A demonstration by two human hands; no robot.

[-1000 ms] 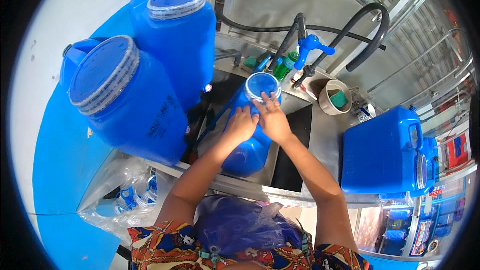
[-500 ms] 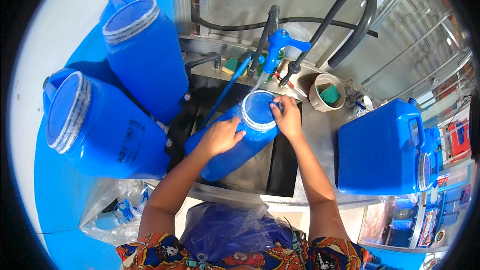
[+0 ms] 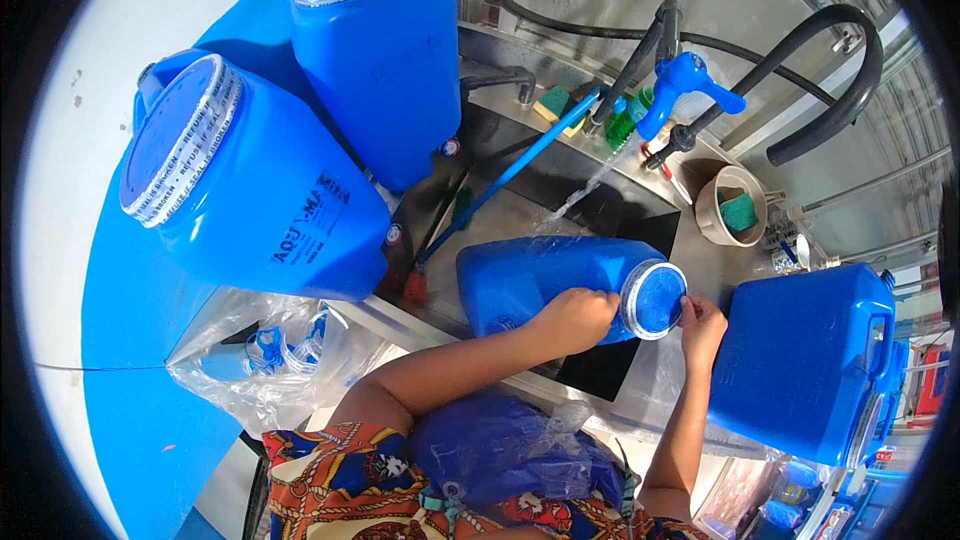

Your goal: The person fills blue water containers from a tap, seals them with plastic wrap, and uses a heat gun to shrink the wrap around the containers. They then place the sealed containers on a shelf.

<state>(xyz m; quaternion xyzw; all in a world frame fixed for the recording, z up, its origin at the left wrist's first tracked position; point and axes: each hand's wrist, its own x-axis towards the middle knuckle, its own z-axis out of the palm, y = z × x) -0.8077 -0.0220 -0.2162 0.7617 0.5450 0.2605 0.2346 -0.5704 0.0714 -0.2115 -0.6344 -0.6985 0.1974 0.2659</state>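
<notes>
A blue plastic water jug lies tilted over the sink, its wide capped mouth facing right. My left hand is closed round the jug's handle, just left of the mouth. With fingertips pinched, my right hand grips the right edge of the round blue cap, which has a white seal band around it. From the blue-handled faucet, water runs down and splashes at the jug's upper side. A long blue stick-handled brush leans in the sink, left of the stream.
Two large sealed blue jugs stand at the left. Another blue jug sits on the counter at the right. Behind the sink are a sponge, a green bottle and a beige dipper holding a green scrubber.
The jug has swung so its mouth points right instead of up toward the faucet. My left hand has moved onto its handle; my right hand stays at the cap. The whole view has shifted.
</notes>
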